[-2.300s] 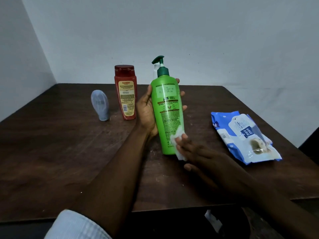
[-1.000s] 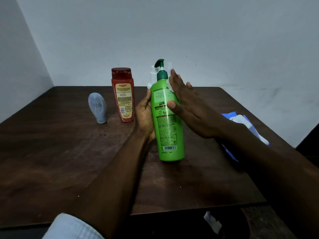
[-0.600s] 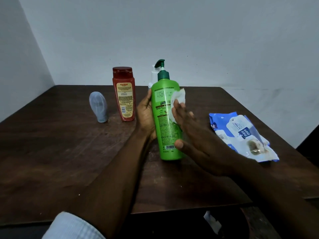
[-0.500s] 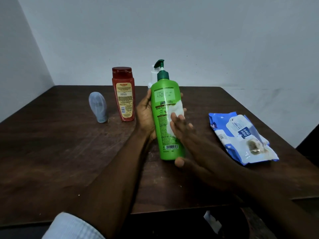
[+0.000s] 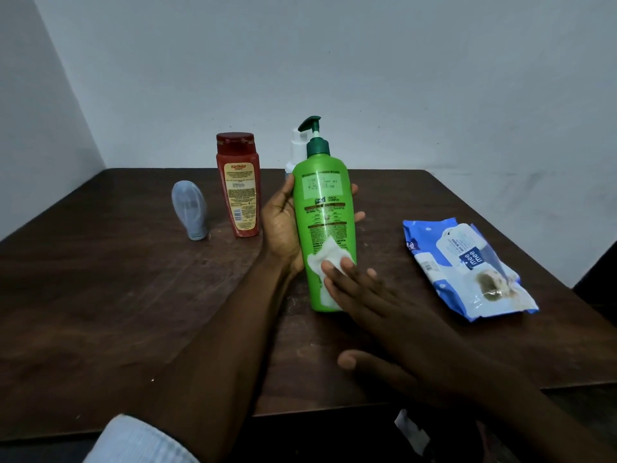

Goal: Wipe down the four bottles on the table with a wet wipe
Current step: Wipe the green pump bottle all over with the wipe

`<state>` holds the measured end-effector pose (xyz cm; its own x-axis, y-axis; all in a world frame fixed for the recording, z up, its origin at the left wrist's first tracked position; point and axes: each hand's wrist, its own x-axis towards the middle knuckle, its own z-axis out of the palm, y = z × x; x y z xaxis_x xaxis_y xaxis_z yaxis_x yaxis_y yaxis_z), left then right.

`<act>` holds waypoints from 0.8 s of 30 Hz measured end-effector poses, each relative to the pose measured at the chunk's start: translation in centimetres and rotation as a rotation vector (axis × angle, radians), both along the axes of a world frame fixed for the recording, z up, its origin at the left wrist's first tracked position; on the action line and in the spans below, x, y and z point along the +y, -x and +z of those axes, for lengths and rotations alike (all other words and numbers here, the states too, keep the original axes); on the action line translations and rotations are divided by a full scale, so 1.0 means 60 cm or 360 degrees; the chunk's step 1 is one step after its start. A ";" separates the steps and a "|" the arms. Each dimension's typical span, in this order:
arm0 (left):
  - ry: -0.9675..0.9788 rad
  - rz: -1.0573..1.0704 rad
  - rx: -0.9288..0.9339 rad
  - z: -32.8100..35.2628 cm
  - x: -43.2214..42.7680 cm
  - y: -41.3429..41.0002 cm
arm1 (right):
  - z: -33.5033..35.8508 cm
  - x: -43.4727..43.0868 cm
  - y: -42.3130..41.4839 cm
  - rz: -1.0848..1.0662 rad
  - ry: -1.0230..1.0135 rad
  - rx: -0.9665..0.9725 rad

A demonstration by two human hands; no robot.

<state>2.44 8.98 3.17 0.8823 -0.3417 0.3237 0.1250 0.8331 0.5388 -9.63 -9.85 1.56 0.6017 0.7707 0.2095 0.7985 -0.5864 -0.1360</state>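
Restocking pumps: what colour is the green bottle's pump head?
Dark green pump head, clearest in the head view.

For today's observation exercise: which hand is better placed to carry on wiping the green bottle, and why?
The right hand: its fingers press the wet wipe flat against the green bottle. The left hand is wrapped around the bottle, holding it.

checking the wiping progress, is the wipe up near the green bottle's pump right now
No, the wet wipe sits low on the green bottle, pressed there by the right hand.

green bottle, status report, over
Left hand grips green bottle, upright. Right hand presses wipe flat on its lower front. Nothing in the way.
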 end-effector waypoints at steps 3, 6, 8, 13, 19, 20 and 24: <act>-0.0048 0.0001 0.0053 0.000 -0.001 0.001 | 0.028 0.023 -0.035 -0.0065 -0.0014 -0.0184; -0.0118 -0.0012 0.0058 0.004 0.001 0.006 | 0.053 0.038 -0.065 -0.0113 -0.0098 -0.0251; -0.0082 -0.0021 0.0061 0.009 0.001 0.012 | 0.071 0.046 -0.082 -0.0102 -0.0170 -0.0294; 0.0014 0.0048 0.0048 0.012 -0.001 0.016 | 0.103 0.058 -0.124 -0.0120 -0.0314 -0.0283; -0.0019 0.0144 0.0051 0.011 0.001 0.016 | 0.102 0.071 -0.146 -0.0030 -0.1073 0.0048; -0.0017 0.0142 0.0051 0.012 0.000 0.016 | 0.100 0.072 -0.145 -0.0037 -0.1219 0.0024; 0.0086 -0.0063 0.0016 0.017 -0.007 0.011 | 0.073 0.063 -0.143 -0.0180 -0.1361 -0.0365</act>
<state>1.79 8.56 4.16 0.8718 -0.3586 0.3336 0.1636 0.8552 0.4917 -1.04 -6.08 5.94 0.5375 0.2340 0.8102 0.8032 -0.4345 -0.4074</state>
